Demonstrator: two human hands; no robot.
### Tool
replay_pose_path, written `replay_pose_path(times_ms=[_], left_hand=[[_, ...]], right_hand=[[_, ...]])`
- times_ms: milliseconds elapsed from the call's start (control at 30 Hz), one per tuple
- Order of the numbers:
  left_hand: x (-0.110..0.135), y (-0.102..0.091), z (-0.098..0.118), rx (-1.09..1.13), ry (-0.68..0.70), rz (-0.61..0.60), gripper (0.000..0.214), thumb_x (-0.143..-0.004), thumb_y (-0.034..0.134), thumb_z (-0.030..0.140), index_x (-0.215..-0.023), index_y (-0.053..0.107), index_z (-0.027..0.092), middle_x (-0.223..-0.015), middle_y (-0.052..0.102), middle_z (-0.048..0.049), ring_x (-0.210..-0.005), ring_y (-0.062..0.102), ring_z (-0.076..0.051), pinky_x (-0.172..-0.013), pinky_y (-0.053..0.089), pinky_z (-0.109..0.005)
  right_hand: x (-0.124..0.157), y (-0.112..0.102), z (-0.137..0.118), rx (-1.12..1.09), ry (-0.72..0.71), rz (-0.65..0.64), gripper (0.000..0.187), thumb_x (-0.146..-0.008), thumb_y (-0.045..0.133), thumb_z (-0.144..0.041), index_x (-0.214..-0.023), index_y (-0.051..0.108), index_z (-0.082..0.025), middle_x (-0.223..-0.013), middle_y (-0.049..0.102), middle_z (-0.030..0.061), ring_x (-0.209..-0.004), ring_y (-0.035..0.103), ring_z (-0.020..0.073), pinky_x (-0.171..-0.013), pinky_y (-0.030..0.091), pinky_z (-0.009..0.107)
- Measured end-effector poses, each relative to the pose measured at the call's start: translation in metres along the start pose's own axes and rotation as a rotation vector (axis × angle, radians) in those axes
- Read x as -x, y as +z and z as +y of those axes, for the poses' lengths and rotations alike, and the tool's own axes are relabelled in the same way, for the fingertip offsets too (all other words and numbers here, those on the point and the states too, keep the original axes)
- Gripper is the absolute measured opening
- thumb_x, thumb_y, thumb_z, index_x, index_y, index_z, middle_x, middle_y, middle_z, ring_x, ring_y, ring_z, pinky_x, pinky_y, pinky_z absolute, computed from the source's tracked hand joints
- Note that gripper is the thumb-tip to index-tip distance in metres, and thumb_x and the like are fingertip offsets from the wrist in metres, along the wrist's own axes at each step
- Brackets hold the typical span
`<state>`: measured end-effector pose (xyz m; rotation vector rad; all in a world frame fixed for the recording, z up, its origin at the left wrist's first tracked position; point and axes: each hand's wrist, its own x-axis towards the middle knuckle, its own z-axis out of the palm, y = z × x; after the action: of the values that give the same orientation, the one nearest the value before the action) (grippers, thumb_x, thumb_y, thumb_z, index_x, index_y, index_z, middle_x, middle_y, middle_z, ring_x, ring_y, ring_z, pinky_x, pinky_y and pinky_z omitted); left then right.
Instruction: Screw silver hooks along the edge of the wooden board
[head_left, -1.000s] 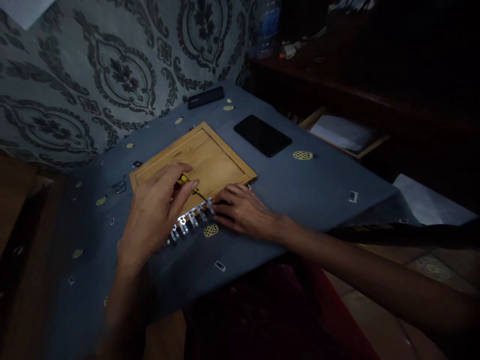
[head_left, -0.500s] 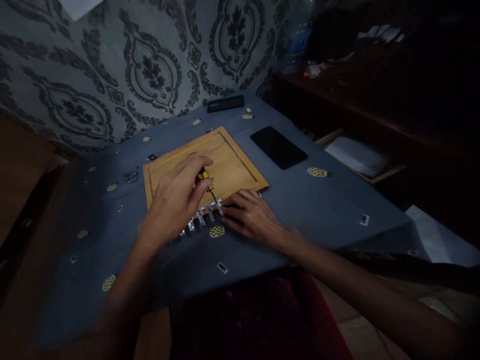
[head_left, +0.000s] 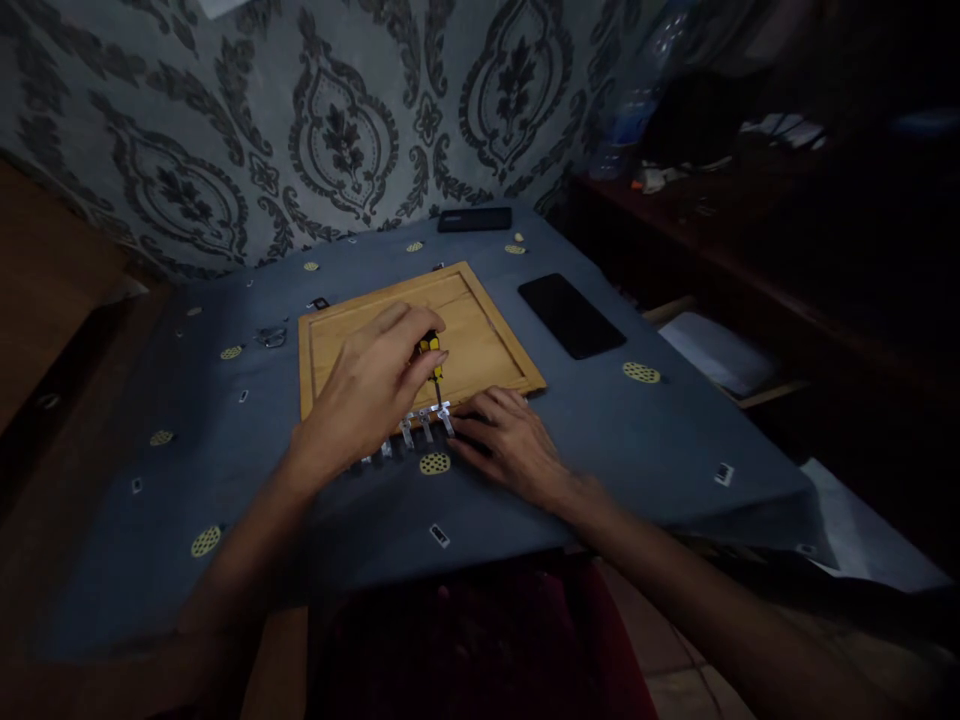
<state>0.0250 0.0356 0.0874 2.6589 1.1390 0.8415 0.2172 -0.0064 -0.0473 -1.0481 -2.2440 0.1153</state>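
Observation:
My left hand (head_left: 382, 370) is closed around the handle of a yellow and black screwdriver (head_left: 433, 362), which points downward. Its tip meets the rightmost of several metal hooks (head_left: 445, 416) along the near edge of a framed wooden board (head_left: 457, 330). Beside that hook, my right hand (head_left: 506, 440) rests low with its fingers stretched toward the metal piece, the fingertips at the board's edge. The remaining hooks (head_left: 407, 430) run leftward, partly hidden beneath my left hand and wrist.
A black phone (head_left: 571, 315) lies right of the board, and another dark phone (head_left: 475, 219) lies near the wall. Small clear items (head_left: 271, 337) sit to the left on the blue tablecloth (head_left: 600, 440). A plastic bottle (head_left: 637, 110) stands on the dark furniture at right.
The camera view has shifted a little. The screwdriver has gone from leaning to nearly upright, still at the same hook. My right hand stays beside it.

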Motion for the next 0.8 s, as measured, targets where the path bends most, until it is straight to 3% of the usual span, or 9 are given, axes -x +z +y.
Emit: replay_pose_path(times_ms=[400, 800], left_hand=[[0.0007, -0.0073, -0.0006, 0.036, 0.053, -0.053, 0.018, -0.095, 0.055, 0.010, -0.109, 0.064, 0.017, -0.103, 0.072, -0.0040, -0.094, 0.066, -0.017, -0.086, 0.051, -0.029], [-0.0008, -0.0052, -0.0004, -0.022, -0.003, -0.006, 0.008, -0.095, 0.061, 0.018, -0.102, 0.067, 0.019, -0.090, 0.069, -0.0015, -0.079, 0.064, -0.016, -0.072, 0.049, -0.027]], right_hand=[[-0.0001, -0.0005, -0.0016, 0.012, 0.001, 0.015, 0.017, -0.098, 0.061, -0.029, -0.100, 0.075, -0.020, -0.098, 0.072, 0.0067, -0.094, 0.059, 0.0234, -0.084, 0.044, 0.038], [-0.0001, -0.0006, -0.0019, 0.002, 0.005, 0.014, 0.017, -0.099, 0.060, -0.029, -0.100, 0.075, -0.022, -0.098, 0.072, 0.0067, -0.094, 0.060, 0.0241, -0.083, 0.047, 0.040]])
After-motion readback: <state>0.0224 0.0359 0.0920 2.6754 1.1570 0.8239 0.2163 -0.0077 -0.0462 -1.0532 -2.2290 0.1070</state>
